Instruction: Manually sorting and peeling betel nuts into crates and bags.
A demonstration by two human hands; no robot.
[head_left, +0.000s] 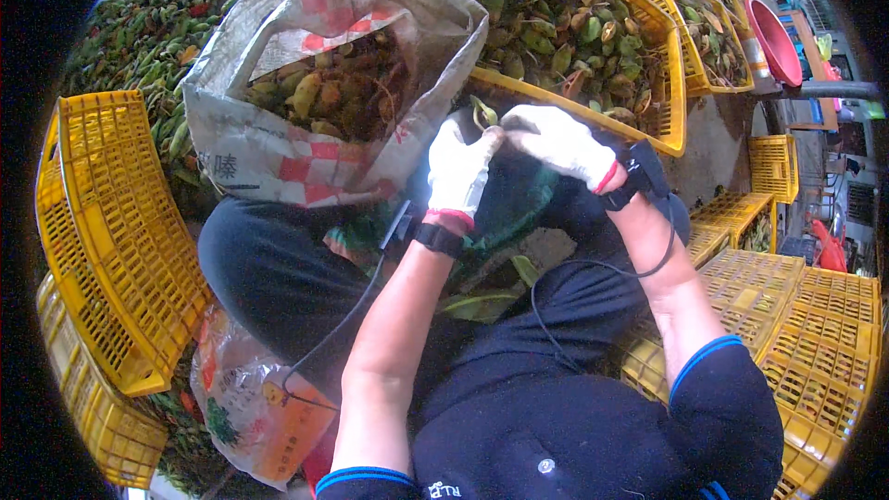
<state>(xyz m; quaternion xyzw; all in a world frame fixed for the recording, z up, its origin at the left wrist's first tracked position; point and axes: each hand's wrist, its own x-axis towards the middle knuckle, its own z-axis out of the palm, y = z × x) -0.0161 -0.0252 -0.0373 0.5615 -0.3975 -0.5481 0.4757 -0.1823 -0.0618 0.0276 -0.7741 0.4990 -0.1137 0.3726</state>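
My left hand (458,167), in a white knit glove with a red cuff, is closed on a small green seed pod (483,113) whose pointed tip sticks up past the thumb. My right hand (563,146), gloved the same way, has its fingers pressed together right beside the left thumb; what they pinch is hidden. Ahead of the hands stands a yellow crate (673,125) heaped with green and brown pods (593,28). To the left, an open white woven sack (250,153) with red checks holds brownish-yellow pods or husks (319,93).
Yellow crates (130,222) stand tilted at the left, with more crates (815,343) at the right. A large pile of green pods (139,56) covers the floor far left. A printed plastic bag (255,389) lies by my left leg. A pink basin (773,42) is at the far right.
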